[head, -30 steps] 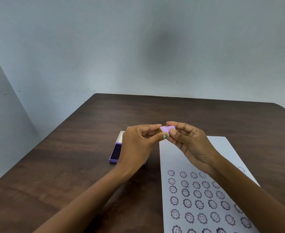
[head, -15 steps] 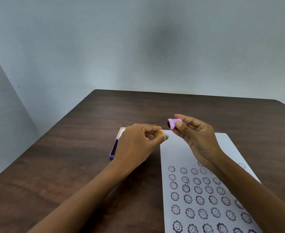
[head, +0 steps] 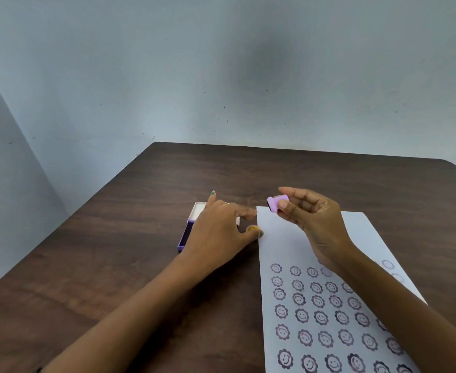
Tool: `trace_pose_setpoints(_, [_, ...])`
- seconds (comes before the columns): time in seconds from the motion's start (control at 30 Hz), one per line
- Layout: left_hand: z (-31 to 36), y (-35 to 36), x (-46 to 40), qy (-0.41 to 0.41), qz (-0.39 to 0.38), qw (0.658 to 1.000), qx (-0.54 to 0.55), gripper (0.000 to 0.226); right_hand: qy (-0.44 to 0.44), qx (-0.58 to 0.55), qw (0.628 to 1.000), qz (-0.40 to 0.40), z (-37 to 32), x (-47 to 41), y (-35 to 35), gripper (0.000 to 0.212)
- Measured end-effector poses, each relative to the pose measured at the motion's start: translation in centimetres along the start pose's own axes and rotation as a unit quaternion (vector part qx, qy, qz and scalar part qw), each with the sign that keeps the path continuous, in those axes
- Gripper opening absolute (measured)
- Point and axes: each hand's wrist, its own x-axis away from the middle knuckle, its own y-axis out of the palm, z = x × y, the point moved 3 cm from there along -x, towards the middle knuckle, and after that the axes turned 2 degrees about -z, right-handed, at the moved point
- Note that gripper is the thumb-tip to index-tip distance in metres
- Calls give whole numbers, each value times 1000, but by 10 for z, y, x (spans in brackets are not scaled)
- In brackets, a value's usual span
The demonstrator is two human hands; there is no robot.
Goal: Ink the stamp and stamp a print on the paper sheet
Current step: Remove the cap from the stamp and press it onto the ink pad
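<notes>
Lowered since uncapping, my left hand [head: 221, 232] pinches the small yellow cap [head: 251, 228] at the tabletop [head: 114, 265]; my right hand [head: 313, 224] grips the lilac plastic stamp [head: 275, 203], inking next at the open purple ink pad [head: 188, 232].

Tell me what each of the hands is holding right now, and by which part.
The right hand pinches the purple stamp by its barrel, dark face pointing left. The left hand has the yellow cap at its thumb tip, down by the table.

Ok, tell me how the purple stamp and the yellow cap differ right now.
The purple stamp is pinched in the right hand, raised above the paper sheet; the yellow cap sits low at the left hand fingertips, beside the sheet's edge. The stamp is a longer cylinder lying sideways; the cap looks short and flat. Both are small and round.
</notes>
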Motion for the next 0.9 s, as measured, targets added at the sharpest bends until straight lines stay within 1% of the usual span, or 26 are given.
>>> trace_pose_setpoints(0.07, [-6, -8, -4, -4, 9, 1000, 16, 34, -11, 28, 1000, 3, 0, 1, 0, 32])
trace_pose_setpoints(0.13, [-16, -20, -8, -24, 23, 998, 62, 31, -20, 49, 999, 6, -2, 1, 0, 31])
trace_pose_setpoints(0.2, [-29, -34, -10, -40, 17, 993, 109, 30, -23, 50, 998, 5, -2, 1, 1, 29])
trace_pose_setpoints(0.3, [-53, -51, -6, -43, -36, 992, 111, 35, -23, 40, 999, -4, -4, 1, 3, 28])
trace_pose_setpoints(0.37, [-73, -58, 3, -58, -75, 987, 127, 45, -23, 44, 999, -6, -4, 1, 5, 29])
trace_pose_setpoints(0.47, [-102, -62, 16, -126, -121, 964, 199, 63, -25, 66, 997, -3, -5, 3, 7, 29])
trace_pose_setpoints(0.5, [-109, -62, 19, -147, -150, 956, 207, 72, -27, 76, 997, -1, -6, 3, 8, 28])
trace_pose_setpoints(0.6, [-118, -58, 22, -173, -240, 938, 180, 96, -39, 101, 994, -3, -12, 7, 12, 26])
trace_pose_setpoints(0.7, [-119, -55, 23, -164, -298, 932, 124, 103, -59, 121, 991, -19, -22, 9, 24, 25])
trace_pose_setpoints(0.77, [-118, -53, 24, -159, -318, 929, 104, 107, -73, 132, 987, -49, -29, 12, 37, 26])
trace_pose_setpoints(0.9, [-121, -53, 23, -151, -319, 931, 98, 110, -76, 141, 979, -129, -36, 15, 69, 24])
